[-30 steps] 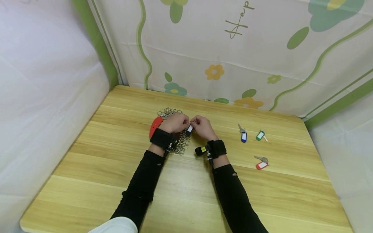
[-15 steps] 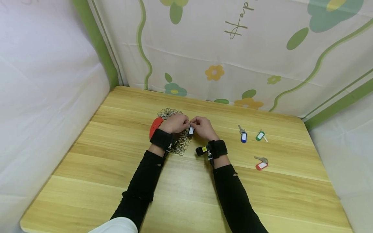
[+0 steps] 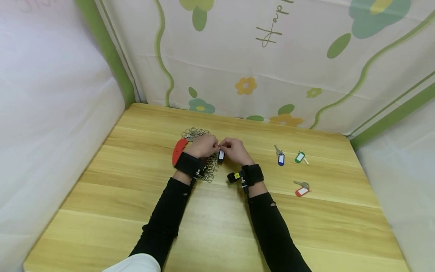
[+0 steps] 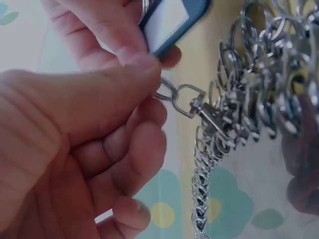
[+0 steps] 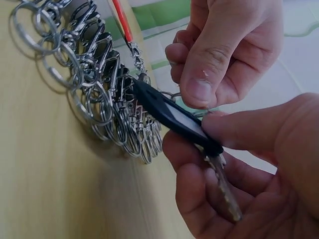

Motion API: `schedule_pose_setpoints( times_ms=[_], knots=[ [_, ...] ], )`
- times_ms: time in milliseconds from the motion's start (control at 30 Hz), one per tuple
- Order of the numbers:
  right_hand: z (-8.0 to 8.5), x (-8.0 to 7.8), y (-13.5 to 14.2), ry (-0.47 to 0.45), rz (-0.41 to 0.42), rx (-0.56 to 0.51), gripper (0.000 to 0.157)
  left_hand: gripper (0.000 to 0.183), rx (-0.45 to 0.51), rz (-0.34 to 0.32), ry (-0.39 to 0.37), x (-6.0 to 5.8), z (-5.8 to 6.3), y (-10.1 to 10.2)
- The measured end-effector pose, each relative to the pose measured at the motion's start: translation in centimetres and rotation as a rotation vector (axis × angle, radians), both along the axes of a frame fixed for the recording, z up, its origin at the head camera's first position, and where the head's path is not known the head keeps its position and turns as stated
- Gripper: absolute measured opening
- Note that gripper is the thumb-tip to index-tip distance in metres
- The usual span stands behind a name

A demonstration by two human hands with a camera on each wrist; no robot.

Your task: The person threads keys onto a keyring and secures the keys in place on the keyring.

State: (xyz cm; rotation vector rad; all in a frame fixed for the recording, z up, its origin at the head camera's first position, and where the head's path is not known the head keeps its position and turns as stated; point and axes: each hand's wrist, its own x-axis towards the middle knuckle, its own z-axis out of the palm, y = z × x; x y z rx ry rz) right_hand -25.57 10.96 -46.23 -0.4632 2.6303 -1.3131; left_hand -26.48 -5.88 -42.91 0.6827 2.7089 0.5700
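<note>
Both hands meet over a key holder with a red curved handle [image 3: 178, 152] and a fringe of metal rings [image 3: 210, 172]. My left hand [image 3: 204, 146] pinches a split ring [image 4: 166, 91] that links to one of the holder's swivel clasps [image 4: 212, 117]. Right beside it, my right hand [image 3: 236, 151] pinches a black key tag [image 3: 221, 155] with a white label. From that tag a silver key [image 5: 225, 191] hangs along the right fingers in the right wrist view. The fingertips partly cover where tag and split ring come together.
To the right on the wooden table [image 3: 217, 226] lie three tagged keys: a blue tag [image 3: 281, 159], a green tag [image 3: 300, 157] and a red tag [image 3: 302, 191]. A printed curtain [image 3: 210, 64] stands behind the table, with white cloth [image 3: 61, 113] at the left.
The black key tag has turned from a slant to hang more upright between the hands. Both hands stay together at the rings, and the head view has shifted slightly.
</note>
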Motion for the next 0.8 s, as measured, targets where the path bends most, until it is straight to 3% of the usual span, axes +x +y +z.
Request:
schedule_pose_setpoints(
  times_ms=[167, 300, 567, 800],
  knots=[
    [0.2, 0.1, -0.1, 0.006, 0.031, 0.033, 0.011, 0.038, 0.003, 0.01, 0.014, -0.1, -0.1, -0.2],
    [0.5, -0.3, 0.1, 0.017, 0.068, 0.098, 0.009, 0.032, 0.033, 0.008, 0.028, -0.2, -0.2, -0.3],
    [1.2, -1.9, 1.3, 0.044, 0.256, 0.307, 0.012, 0.04, 0.088, 0.011, -0.002, 0.2, 0.0, -0.5],
    [1.5, -3.4, 1.2, 0.081, 0.337, 0.501, 0.024, 0.035, 0.097, -0.01, -0.047, 0.2, 0.6, -1.4]
  ],
)
